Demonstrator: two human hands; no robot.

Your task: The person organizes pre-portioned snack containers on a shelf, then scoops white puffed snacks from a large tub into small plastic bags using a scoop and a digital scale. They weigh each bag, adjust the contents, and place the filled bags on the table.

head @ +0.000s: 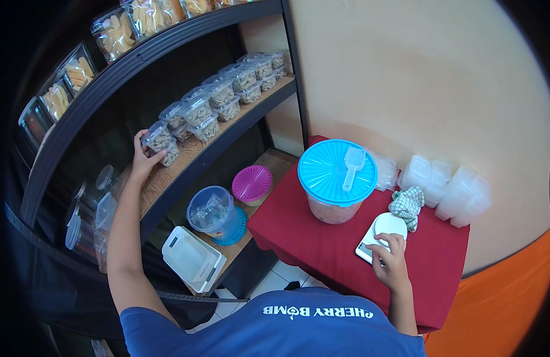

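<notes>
On the middle shelf, my left hand reaches around a stack of two clear plastic tubs filled with small pale pieces. The thumb lies along the near side and the fingers curl behind. More filled tubs stand stacked in rows beside it. My right hand hovers at or touches the front of a white digital kitchen scale, fingers bent and apart, with nothing held. The scale's round platform bears no load. Whether a fingertip presses the scale I cannot tell.
On the red tablecloth stands a large tub with a blue lid, a scoop on top. Near the wall are a checked cloth and stacked plastic tubs. A white basket and blue container occupy the lower shelf.
</notes>
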